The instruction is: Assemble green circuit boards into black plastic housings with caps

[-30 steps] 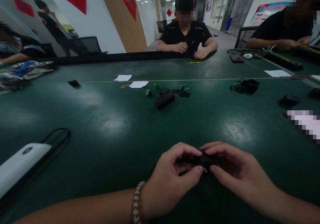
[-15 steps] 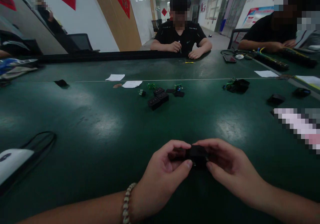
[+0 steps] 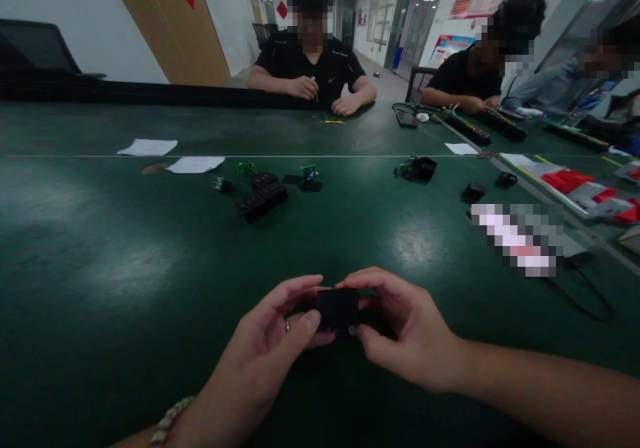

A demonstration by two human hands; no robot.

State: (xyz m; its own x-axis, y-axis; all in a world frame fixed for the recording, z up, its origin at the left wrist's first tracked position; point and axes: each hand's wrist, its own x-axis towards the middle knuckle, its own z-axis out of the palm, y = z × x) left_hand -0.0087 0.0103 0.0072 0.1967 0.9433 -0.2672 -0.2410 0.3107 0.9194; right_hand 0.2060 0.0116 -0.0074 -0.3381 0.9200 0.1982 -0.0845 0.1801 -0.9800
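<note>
A small black plastic box [image 3: 338,308] is held just above the green table, between the fingers of both hands. My left hand [image 3: 285,328] grips its left side with the thumb at the lower left corner. On the opposite side, my right hand [image 3: 403,328] has the fingertips on the top edge and the thumb low at the corner. A small bit of shiny metal shows by the right thumb. The box's underside and far side are hidden. Farther out lie several black box-shaped parts [image 3: 261,198] with small green circuit boards [image 3: 309,171] near them.
Another black part with a green board [image 3: 420,168] lies to the right, then a black block [image 3: 473,191]. White papers [image 3: 196,165] lie at the left. A person [image 3: 310,68] sits across the green table [image 3: 150,235]; other people work at the right.
My view has swung right, so the scene sits farther left. The box has turned in my hands and shows a broad flat face; both hands still hold it.
</note>
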